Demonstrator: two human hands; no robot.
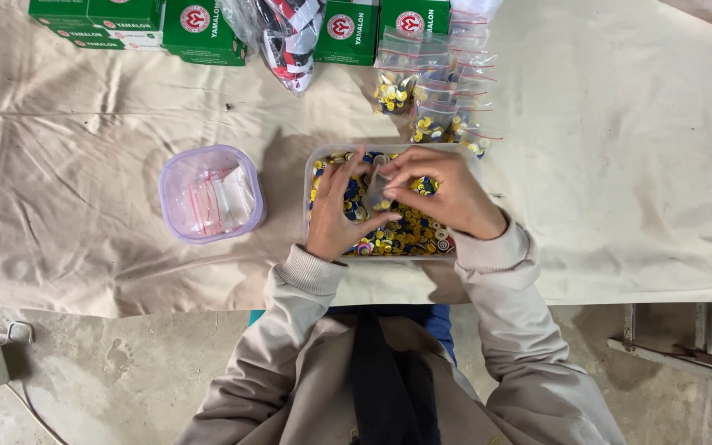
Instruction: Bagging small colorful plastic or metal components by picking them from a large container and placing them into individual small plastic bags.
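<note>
We held a small clear bag [377, 188] over the tray of yellow and blue buttons [395, 233], our left hand [338, 210] pinching its edge and our right hand [442, 194] closed at its mouth, judging it best kept low so strays dropped back.

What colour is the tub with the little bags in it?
The tub is see-through light purple, seen best in the head view.

The green boxes [208, 29] are cut off by the top edge; the hands hide part of the tray's buttons [405, 235].
</note>
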